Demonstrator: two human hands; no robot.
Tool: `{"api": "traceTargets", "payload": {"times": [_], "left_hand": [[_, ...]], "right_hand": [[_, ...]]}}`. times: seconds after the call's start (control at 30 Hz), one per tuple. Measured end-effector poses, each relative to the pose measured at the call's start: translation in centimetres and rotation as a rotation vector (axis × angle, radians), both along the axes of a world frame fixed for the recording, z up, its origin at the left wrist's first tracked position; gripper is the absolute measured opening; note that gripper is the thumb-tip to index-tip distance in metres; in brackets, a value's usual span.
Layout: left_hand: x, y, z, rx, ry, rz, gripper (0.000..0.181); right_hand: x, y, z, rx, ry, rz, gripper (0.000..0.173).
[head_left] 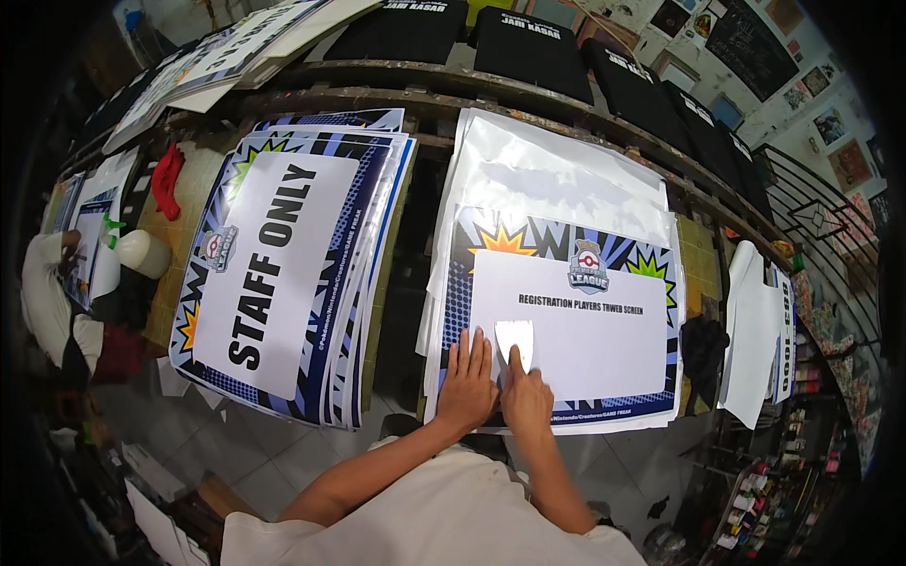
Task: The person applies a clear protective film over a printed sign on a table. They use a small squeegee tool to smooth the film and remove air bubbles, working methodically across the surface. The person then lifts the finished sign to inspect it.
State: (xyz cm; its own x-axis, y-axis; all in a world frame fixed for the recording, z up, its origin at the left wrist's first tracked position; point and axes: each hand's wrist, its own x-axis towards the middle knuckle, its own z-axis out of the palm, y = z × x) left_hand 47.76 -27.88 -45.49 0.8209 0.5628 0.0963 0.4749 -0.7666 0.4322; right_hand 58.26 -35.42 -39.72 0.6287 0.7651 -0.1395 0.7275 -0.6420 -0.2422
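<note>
A printed sign sheet (601, 354) with a blue comic-style border and a white panel lies flat in front of me. My left hand (468, 389) rests palm down on its lower left part, holding nothing, the fingers extended. Just beside it, my right hand (526, 402) grips a flat, wide-bladed scraper (514, 337), its index finger laid along the blade. The blade lies against the white panel below a line of print; its handle is hidden in the hand. Beyond the sign's top edge spreads a glossy, wrinkled pale sheet (566, 159).
A stack of similar signs (276, 269) lies left, beyond a gap. Farther left are a red cloth (166, 182), a spray bottle (143, 253) and another person (49, 304). Wooden rails (425, 106) and black shirts (531, 53) run behind. A black cloth (703, 361) lies right.
</note>
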Motion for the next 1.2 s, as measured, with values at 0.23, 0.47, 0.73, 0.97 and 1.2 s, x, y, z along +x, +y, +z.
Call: {"api": "traceTargets", "payload": {"times": [0.23,0.47,0.73,0.97,1.2], "left_hand": [[-0.1,0.1,0.6,-0.074,-0.038,-0.004,0.077],[-0.2,0.1,0.5,-0.047,-0.054,-0.010,0.079],[0.0,0.0,0.5,-0.049,-0.097,-0.012,0.079],[0.5,0.9,1.0,-0.172,-0.122,0.052,0.066],[4.7,3.7,0.2,0.041,0.009,0.024,0.070]], "right_hand": [[7.2,11.3,-2.5,0.046,-0.004,0.084,0.043],[11.3,19.2,-2.0,0.030,-0.063,0.120,0.023],[11.8,19.4,-1.0,0.065,-0.039,0.062,0.035],[2.8,3.5,2.0,0.030,-0.008,-0.029,0.042],[-0.7,-6.0,2.9,-0.129,0.045,-0.124,0.048]]}}
